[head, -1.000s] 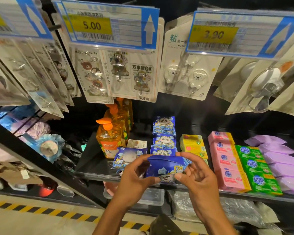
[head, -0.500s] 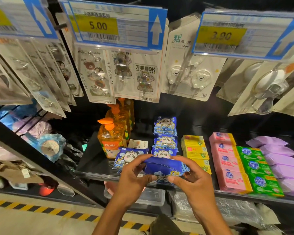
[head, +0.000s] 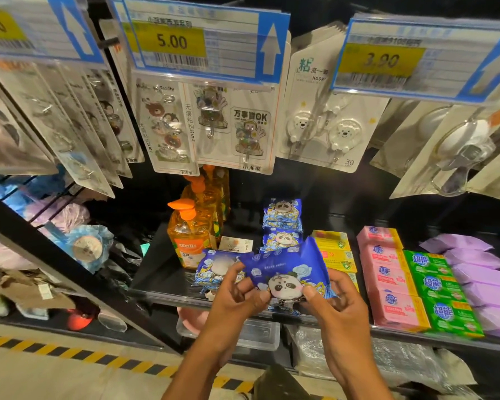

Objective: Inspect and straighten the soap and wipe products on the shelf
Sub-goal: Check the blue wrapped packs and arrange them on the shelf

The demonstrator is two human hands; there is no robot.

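A blue panda-print wipe pack [head: 286,269] is held tilted above the front edge of the shelf [head: 162,287], printed face up. Its lower left is pinched by the left hand [head: 237,298], its lower right by the right hand [head: 337,308]. A second panda pack [head: 217,267] lies behind the left hand, beside the orange soap bottle [head: 189,235]. Pink soap boxes [head: 393,284] and green soap boxes [head: 442,295] are ranged rightward. The blurred items at the right edge are possibly purple wipe packs [head: 479,278].

I see a blue wipe pack [head: 283,268] with panda face and cloud swirls. Right of it, yellow soaps [head: 333,247], pink soaps [head: 387,274], green soaps [head: 442,293], lilac packs [head: 481,274]; left, orange bottles [head: 191,233].
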